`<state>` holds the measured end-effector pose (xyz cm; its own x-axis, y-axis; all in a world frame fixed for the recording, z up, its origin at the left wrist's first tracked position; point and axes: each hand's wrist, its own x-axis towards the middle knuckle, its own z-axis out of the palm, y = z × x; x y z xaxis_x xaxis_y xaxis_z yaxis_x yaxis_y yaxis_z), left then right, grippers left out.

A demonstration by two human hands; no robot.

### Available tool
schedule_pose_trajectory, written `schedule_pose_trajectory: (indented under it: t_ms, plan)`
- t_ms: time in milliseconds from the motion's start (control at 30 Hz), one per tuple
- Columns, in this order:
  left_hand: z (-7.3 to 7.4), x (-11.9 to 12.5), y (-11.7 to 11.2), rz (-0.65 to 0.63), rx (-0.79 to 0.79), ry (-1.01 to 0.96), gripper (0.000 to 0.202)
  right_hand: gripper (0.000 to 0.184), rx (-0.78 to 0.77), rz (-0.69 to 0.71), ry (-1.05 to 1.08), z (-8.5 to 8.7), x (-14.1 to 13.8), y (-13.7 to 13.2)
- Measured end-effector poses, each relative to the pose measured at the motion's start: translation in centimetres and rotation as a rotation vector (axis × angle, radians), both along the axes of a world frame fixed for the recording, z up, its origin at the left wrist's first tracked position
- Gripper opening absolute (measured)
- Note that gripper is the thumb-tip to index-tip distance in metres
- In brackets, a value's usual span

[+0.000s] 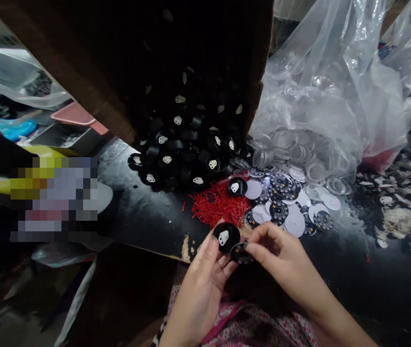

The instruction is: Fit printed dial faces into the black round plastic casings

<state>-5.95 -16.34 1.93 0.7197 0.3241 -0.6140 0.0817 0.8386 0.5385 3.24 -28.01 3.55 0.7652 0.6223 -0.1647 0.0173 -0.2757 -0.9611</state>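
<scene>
My left hand grips a round black cup-like case with a white plate in its middle. Pinched between thumb and fingers of my right hand is a black printed dial disc, tilted close beside the case's lower right rim. Just beyond my hands lies a heap of thin red pointers. To its right are scattered dial discs, some dark face up, others showing white backs. Another black case rests at the edge of the red heap.
Many black cases spill from a large dark box at the back. Clear round covers pour from a plastic bag. Pale small parts are piled at right. A metal tray and a pixelated area lie left.
</scene>
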Motion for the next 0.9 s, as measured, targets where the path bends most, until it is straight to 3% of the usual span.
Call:
schedule_pose_trajectory:
  t_ms: [100, 267, 467, 667, 767, 833, 900]
  plan:
    - [-0.1, -0.1, -0.5, -0.007, 0.047, 0.033, 0.037, 0.008, 0.026, -0.086, 0.072, -0.1, 0.0, 0.4]
    - [-1.1, -0.6, -0.4, -0.119, 0.146, 0.076, 0.038, 0.006, -0.087, -0.04, 0.043, -0.5, 0.1, 0.8]
    - [-2.5, -1.4, 0.4, -0.268, 0.244, -0.018, 0.034, 0.01, -0.201, -0.018, -0.031, -0.8, 0.4, 0.3]
    - [-1.9, -1.0, 0.2, -0.354, 0.333, 0.005, 0.031, 0.011, -0.125, 0.005, 0.023, -1.1, -0.4, 0.1]
    - [-2.1, -1.5, 0.8, -0.425, 0.629, 0.031, 0.029, 0.009, -0.129, 0.061, -0.029, -0.8, -0.4, -0.3]
    - [-2.9, -2.5, 1.7, -0.465, 0.986, 0.022, 0.034, 0.012, -0.121, 0.177, -0.094, -0.5, 0.2, -0.9]
    - [-3.8, -3.7, 2.9, -0.51, 1.373, -0.064, 0.046, 0.015, -0.138, 0.191, -0.207, -0.4, 1.1, -1.6]
